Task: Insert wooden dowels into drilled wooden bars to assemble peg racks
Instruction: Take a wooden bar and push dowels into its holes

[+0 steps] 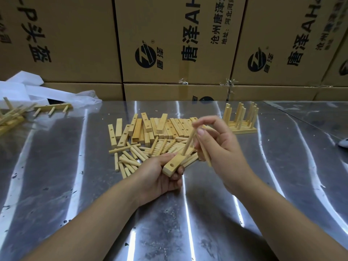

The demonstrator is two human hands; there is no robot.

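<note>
My left hand (162, 176) grips a drilled wooden bar (172, 165) from below, its near hole empty. A dowel (188, 142) stands tilted in the bar's middle hole, and my right hand (216, 146) pinches its top between thumb and fingers. The same hand also holds spare dowels (206, 157) against the palm. Behind the hands lie a heap of loose dowels (131, 159) and a pile of drilled bars (156, 129) on the metal table (263, 185).
Finished peg racks (241, 119) stand at the back right. Another rack (53, 108) and more wooden pieces (9, 117) lie at the far left beside white plastic bags (37, 91). Stacked cardboard boxes (169, 44) wall off the table's far edge.
</note>
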